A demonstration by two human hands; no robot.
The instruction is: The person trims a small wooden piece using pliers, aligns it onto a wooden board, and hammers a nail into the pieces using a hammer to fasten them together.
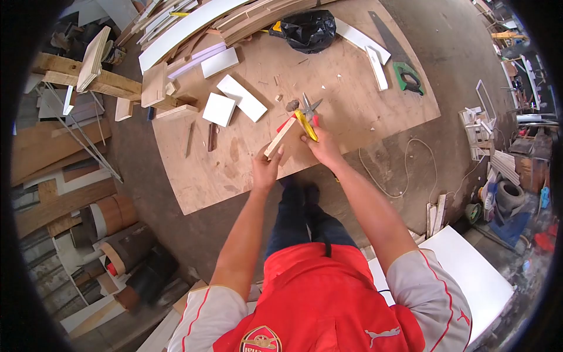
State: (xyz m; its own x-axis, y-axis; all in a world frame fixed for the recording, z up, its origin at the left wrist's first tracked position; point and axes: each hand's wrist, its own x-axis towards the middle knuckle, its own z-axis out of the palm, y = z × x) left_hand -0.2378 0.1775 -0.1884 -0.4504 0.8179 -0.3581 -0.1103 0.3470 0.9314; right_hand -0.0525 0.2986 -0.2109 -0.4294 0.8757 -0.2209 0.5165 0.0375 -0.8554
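My left hand (267, 168) is closed around the near end of a short, pale wooden strip (281, 136), which points away from me over the table edge. Close beside it, my right hand (322, 146) grips a bent yellow strip (305, 125) that looks like a piece of measuring tape. The strip's far end reaches the wood's far end, and I cannot tell whether they touch. Just beyond lie shears with red handles (315, 120) and open grey blades (311, 105), partly hidden by the yellow strip. A small brown lump (292, 105) sits next to them.
The plywood table (363, 117) bears white blocks (220, 110), a green-handled saw (409, 78), a white-edged square (377, 67), a black plastic bag (308, 30) and a brown-handled tool (212, 136). Long boards (258, 20) are stacked at the back. A cord (404, 176) lies on the floor at right.
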